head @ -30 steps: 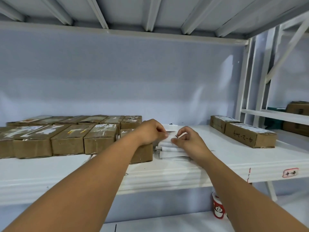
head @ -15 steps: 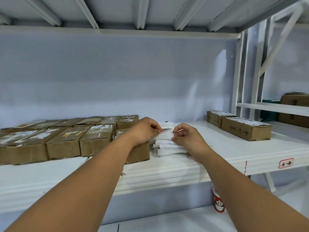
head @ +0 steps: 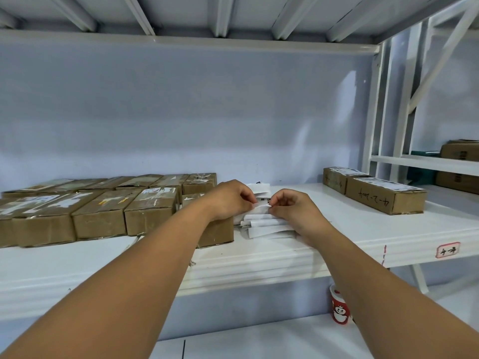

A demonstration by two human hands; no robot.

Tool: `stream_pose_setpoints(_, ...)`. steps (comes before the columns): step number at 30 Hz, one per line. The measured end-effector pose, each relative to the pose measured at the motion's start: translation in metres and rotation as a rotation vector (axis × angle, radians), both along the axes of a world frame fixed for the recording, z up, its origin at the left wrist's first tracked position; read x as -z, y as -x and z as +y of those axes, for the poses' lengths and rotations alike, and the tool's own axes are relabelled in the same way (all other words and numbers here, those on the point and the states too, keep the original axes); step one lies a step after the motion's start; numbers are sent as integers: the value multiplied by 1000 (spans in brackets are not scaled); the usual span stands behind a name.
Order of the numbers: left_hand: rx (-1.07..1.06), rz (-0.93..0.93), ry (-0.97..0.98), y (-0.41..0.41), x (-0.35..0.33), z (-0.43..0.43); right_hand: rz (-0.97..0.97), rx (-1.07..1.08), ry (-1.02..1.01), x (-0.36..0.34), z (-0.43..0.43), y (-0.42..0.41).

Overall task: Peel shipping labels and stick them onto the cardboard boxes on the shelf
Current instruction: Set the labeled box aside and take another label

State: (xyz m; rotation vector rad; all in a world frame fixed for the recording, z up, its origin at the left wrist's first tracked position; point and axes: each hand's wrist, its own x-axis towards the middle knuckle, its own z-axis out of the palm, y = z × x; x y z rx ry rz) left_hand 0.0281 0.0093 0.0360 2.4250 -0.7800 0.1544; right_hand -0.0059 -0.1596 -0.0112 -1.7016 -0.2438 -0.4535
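Note:
A pile of white shipping labels (head: 267, 225) lies on the white shelf (head: 363, 229), right of a cardboard box (head: 217, 233) that my left forearm partly hides. My left hand (head: 229, 200) and my right hand (head: 293, 212) meet over the pile, and each pinches the top label (head: 261, 209) at its edge with curled fingers. Several brown cardboard boxes (head: 101, 206) stand in two rows on the left of the shelf. Two more boxes (head: 383, 196) with white labels on top sit at the right.
A red and white paper cup (head: 339, 307) stands below the shelf at the right. A second rack (head: 425, 161) at the far right holds more cartons. The upper shelf's ribbed underside (head: 207, 19) hangs overhead.
Both hands stay on the label pile; the fingertips have drawn closer and lifted the top label's edge slightly. The view has shifted a little.

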Motion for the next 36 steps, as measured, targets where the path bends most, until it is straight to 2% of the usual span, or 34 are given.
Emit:
stream_pose_setpoints(4, 6, 4, 37, -1, 0, 1, 20, -24, -2, 0, 2, 1)
stream_pose_setpoints(10, -1, 7, -20, 1, -1, -1, 20, -35, 32, 0, 1, 3)
stream_pose_setpoints(20, -65, -9, 44, 2, -1, -2, 75, -28, 107, -1, -1, 3)
stream_pose_setpoints(26, -96, 57, 273, -3, -1, 2, 117, 12, 191, 0, 0, 1)
stream_pose_setpoints(36, -125, 114, 434, -2, -2, 6, 196, 101, 484, 0, 7, -1)
